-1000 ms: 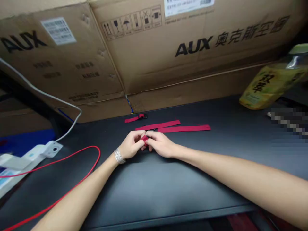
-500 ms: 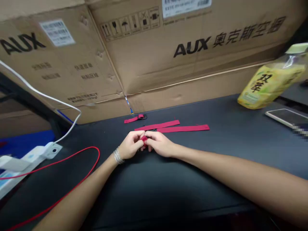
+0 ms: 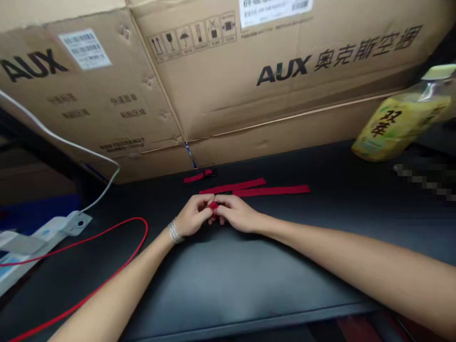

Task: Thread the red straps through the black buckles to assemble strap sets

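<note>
A small folded piece of red strap (image 3: 213, 205) is pinched between my two hands, just above the dark tabletop. My left hand (image 3: 193, 214), with a silvery bracelet at the wrist, grips it from the left; my right hand (image 3: 238, 213) grips it from the right. The fingertips nearly meet, and much of the piece is hidden behind them. Beyond my hands lie two flat red straps, a farther one (image 3: 238, 185) and a nearer one (image 3: 272, 191). Part of a dark buckle shows behind my fingers. Farther back rests a short red strap (image 3: 194, 178) with a dark buckle (image 3: 211, 173).
Large cardboard boxes (image 3: 228, 104) stand along the back of the table (image 3: 228, 280). A yellow-labelled bottle (image 3: 399, 124) is at the right rear. On the left are a white power strip (image 3: 46, 233), a white cable (image 3: 64, 140) and a looping red cable (image 3: 107, 281).
Both hands stay almost in the same place, still gripping the red strap. The lighting on the tabletop differs; the loose straps have not moved.
</note>
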Available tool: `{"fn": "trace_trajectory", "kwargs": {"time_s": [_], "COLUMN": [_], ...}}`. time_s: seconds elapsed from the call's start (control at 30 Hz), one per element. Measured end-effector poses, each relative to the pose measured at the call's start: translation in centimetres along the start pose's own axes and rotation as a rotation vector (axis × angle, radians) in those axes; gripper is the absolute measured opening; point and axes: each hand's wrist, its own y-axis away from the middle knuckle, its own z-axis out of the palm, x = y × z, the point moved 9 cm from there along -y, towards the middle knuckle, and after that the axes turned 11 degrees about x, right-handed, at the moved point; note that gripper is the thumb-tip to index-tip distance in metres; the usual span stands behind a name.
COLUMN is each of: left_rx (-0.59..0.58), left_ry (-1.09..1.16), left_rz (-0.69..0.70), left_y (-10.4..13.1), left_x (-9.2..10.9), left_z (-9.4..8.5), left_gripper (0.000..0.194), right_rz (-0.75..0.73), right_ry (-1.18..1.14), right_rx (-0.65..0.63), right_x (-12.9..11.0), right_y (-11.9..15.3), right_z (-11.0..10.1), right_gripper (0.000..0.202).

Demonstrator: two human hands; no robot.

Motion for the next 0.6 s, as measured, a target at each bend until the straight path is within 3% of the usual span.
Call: {"fn": "trace_trajectory", "kwargs": {"time_s": [0.6], "left_rx": [-0.006], "left_ry": [0.005], "left_rz": [0.023], "left_y": [0.06], "left_x": [0.10], "left_z": [-0.02], "left_gripper": [0.015], "right_rz": [-0.004], "right_ry": [-0.004], "right_rx": [0.010], "right_x": [0.08], "right_y": [0.00], "right_z": [-0.10], "right_gripper": [0.014]}}
